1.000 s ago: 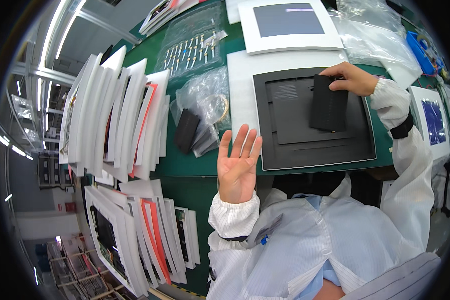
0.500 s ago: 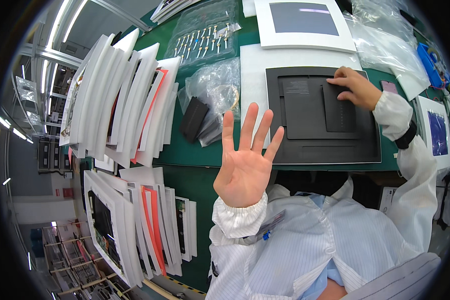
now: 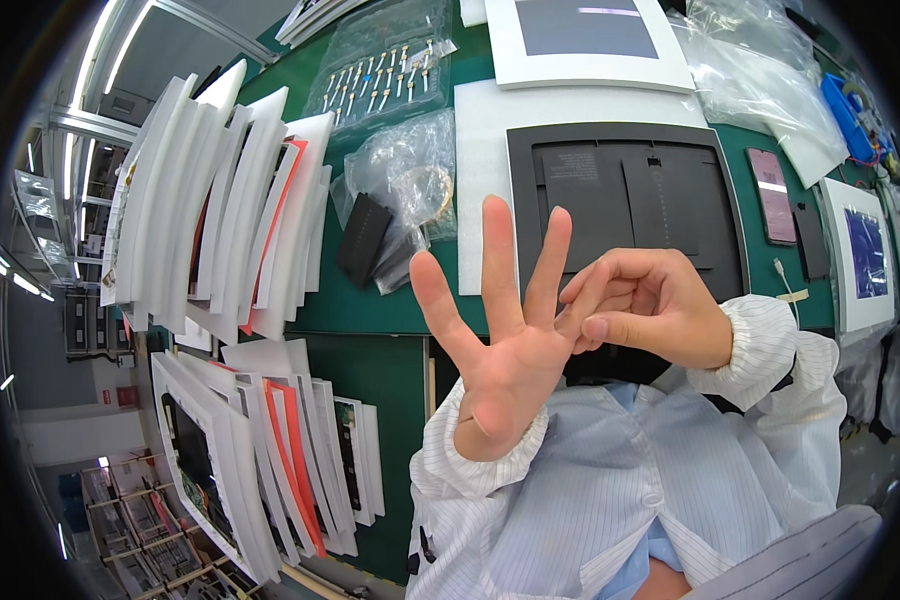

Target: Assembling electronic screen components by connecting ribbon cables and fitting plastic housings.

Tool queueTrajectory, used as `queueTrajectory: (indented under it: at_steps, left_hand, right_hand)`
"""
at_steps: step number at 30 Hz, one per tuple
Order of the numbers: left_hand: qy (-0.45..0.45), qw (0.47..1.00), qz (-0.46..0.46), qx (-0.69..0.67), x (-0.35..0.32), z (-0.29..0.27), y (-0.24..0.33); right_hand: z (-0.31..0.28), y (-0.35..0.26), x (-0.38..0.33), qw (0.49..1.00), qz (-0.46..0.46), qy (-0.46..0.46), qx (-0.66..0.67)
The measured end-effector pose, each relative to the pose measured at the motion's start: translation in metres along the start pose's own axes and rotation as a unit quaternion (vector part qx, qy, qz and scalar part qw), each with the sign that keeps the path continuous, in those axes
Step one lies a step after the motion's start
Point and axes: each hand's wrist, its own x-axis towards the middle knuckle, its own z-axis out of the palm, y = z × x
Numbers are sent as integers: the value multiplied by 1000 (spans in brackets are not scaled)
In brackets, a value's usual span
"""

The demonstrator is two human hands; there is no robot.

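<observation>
My left hand [image 3: 515,365] is raised, palm up toward the view. Three of its fingers are spread apart, and its thumb is folded in toward the palm. My right hand [image 3: 660,310] is closed around the little finger of my left hand. Behind both hands, on the table, lies a black rectangular panel [image 3: 690,215] with a raised frame and stepped recesses. Its lower part is hidden by the hands. A white foam sheet [image 3: 480,120] shows under and beside the panel.
Left stand upright rows of white foam sheets [image 3: 170,200] with boards between them. A black block [image 3: 363,240] lies by a clear plastic bag [image 3: 405,165]. Beyond is a clear tray [image 3: 395,65] of small cables. A phone [image 3: 772,195] and a blue bin [image 3: 848,115] sit right.
My right hand has left the black panel and moved left and nearer, taking hold of my left little finger. My left hand has shifted slightly nearer, its fingers more spread.
</observation>
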Motion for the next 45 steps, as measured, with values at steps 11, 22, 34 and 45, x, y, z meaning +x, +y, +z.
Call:
queueTrajectory:
  at_steps: [11,22,34,45]
  left_hand:
    - [-57,998,3,36,0,-1,-4]
    - [188,881,-36,-433,5,-5,-3]
    - [264,820,-52,-505,7,-2,-4]
    - [127,987,68,-66,1,10,-12]
  right_hand:
    - [-2,-2,-4,1000,11,24,2]
    - [0,-6,-7,998,19,51,-12]
    - [-4,-5,-7,998,0,49,-41]
    - [-4,-6,-8,999,17,33,-13]
